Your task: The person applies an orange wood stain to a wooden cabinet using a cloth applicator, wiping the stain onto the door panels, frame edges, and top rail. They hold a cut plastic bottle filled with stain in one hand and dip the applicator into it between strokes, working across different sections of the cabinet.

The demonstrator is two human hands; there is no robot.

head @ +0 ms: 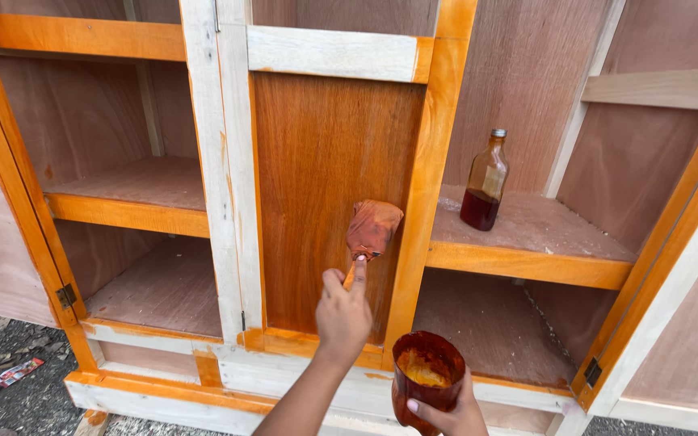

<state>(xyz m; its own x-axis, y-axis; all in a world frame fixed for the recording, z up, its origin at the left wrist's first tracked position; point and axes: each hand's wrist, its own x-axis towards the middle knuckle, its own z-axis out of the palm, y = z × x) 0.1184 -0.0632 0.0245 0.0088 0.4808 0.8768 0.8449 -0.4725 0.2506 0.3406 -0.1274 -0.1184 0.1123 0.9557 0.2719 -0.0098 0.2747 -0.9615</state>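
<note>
My left hand [343, 313] grips the handle of a paintbrush [372, 227], thumb stretched along it. The stain-soaked orange-brown bristles press against the stained centre panel [321, 186] of a wooden cabinet, near the panel's right edge. My right hand [451, 413] holds a dark red-brown cup [426, 378] of orange stain from below, low and to the right of the brush hand. The cup is upright and open at the top.
A glass bottle [484, 182], partly filled with dark red liquid, stands on the right shelf [527, 262]. Orange-stained frame rails [82, 36] mix with bare pale wood strips [212, 178]. Open left shelves [135, 214], gravel ground and a wrapper [18, 371] lie at lower left.
</note>
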